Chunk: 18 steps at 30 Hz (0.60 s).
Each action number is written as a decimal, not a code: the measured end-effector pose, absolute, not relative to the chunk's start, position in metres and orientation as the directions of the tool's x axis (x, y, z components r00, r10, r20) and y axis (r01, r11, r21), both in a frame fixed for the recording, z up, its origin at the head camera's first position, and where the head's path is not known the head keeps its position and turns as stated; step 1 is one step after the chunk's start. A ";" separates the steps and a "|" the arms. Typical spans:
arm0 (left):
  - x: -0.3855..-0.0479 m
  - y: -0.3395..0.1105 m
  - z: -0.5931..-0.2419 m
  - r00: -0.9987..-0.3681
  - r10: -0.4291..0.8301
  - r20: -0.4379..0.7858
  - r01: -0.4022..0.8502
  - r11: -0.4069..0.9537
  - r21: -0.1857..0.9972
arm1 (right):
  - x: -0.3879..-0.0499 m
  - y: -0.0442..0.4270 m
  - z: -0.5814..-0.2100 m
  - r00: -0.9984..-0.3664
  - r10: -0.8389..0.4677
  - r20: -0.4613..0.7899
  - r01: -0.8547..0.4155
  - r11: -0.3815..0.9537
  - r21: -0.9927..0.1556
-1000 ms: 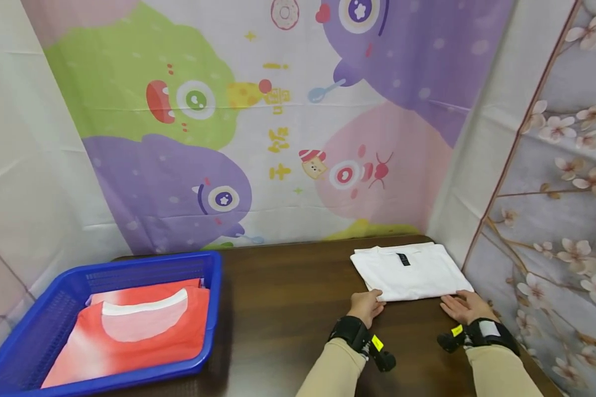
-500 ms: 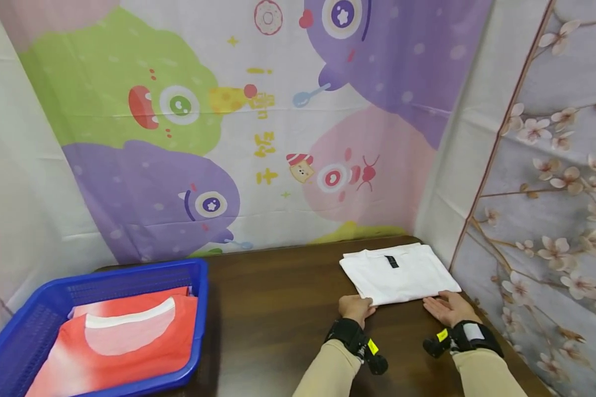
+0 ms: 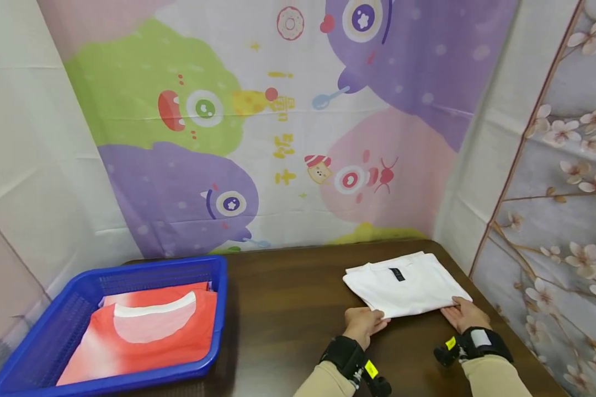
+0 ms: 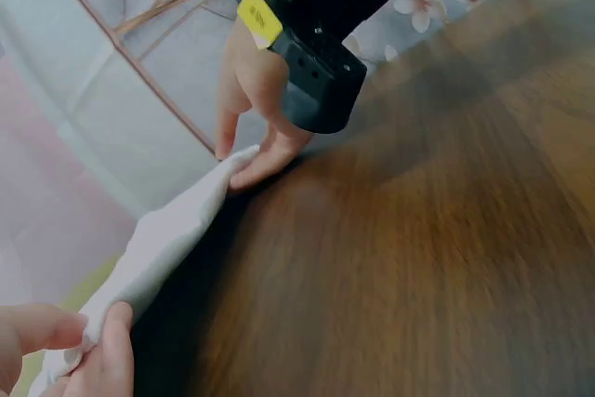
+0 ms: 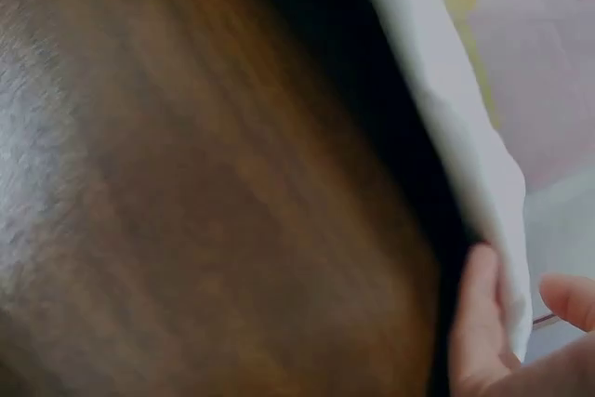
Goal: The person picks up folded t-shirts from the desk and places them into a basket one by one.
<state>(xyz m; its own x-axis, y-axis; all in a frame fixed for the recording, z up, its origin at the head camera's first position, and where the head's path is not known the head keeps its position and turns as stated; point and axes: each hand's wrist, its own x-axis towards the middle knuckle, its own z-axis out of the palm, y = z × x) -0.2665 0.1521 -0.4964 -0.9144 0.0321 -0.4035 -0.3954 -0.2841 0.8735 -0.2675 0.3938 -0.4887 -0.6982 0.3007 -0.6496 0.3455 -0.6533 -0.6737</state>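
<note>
A folded white shirt [image 3: 407,284] with a dark neck label lies at the right of the table, its near edge lifted. At its near left corner the left hand [image 3: 363,324] pinches the edge between thumb and fingers, as the left wrist view shows up close on the cloth [image 4: 158,248]. The right hand [image 3: 467,315] holds the near right corner, thumb above and fingers beneath. In the right wrist view the fingers [image 5: 479,313] lie under the shirt's edge [image 5: 465,146], with the thumb on the other side.
A blue basket [image 3: 221,309] with folded red and pink clothing [image 3: 159,331] stands at the left of the brown table [image 3: 278,309]. Printed curtains [image 3: 288,220] rise behind the table and along both sides.
The shirt's near edge has come toward the person and risen slightly. The right thumb now lies over the corner, where the hand was palm up beside it. The head view has shifted.
</note>
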 end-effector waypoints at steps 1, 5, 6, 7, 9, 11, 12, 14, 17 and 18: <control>-0.264 0.150 -0.497 -0.913 0.031 -0.408 -0.400 -0.273 0.875 | -0.265 0.392 -0.491 -0.686 0.343 -0.642 0.333 -0.637 -0.695; -0.256 0.139 -0.500 -0.903 0.022 -0.428 -0.422 -0.222 0.879 | -0.256 0.385 -0.499 -0.675 0.429 -0.601 0.322 -0.561 -0.763; -0.255 0.135 -0.500 -0.901 0.021 -0.433 -0.427 -0.208 0.880 | -0.254 0.383 -0.500 -0.674 0.445 -0.590 0.326 -0.537 -0.778; -0.254 0.132 -0.501 -0.900 0.023 -0.435 -0.430 -0.198 0.881 | -0.252 0.381 -0.502 -0.672 0.458 -0.582 0.339 -0.508 -0.791; -0.251 0.123 -0.503 -0.897 0.025 -0.440 -0.437 -0.180 0.881 | -0.249 0.377 -0.504 -0.677 0.468 -0.568 0.363 -0.460 -0.811; -0.248 0.114 -0.505 -0.898 0.032 -0.439 -0.438 -0.163 0.884 | -0.246 0.372 -0.505 -0.683 0.470 -0.560 0.379 -0.428 -0.821; -0.246 0.109 -0.505 -0.899 0.038 -0.436 -0.436 -0.156 0.886 | -0.244 0.369 -0.506 -0.690 0.464 -0.556 0.385 -0.416 -0.824; -0.242 0.100 -0.506 -0.900 0.046 -0.434 -0.436 -0.141 0.889 | -0.240 0.365 -0.505 -0.709 0.441 -0.550 0.395 -0.397 -0.828; -0.236 0.087 -0.506 -0.905 0.055 -0.421 -0.425 -0.112 0.898 | -0.234 0.358 -0.501 -0.731 0.400 -0.553 0.406 -0.396 -0.824; -0.234 0.082 -0.505 -0.905 0.057 -0.421 -0.425 -0.099 0.900 | -0.231 0.356 -0.499 -0.738 0.380 -0.558 0.409 -0.407 -0.817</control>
<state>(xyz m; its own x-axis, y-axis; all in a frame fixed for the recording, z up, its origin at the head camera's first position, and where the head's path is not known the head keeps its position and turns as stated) -0.2344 0.0824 -0.5052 -0.9052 0.0569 -0.4212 -0.4250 -0.0994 0.8997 -0.2307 0.3564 -0.4990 -0.7377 0.3799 -0.5581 0.4088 -0.4066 -0.8171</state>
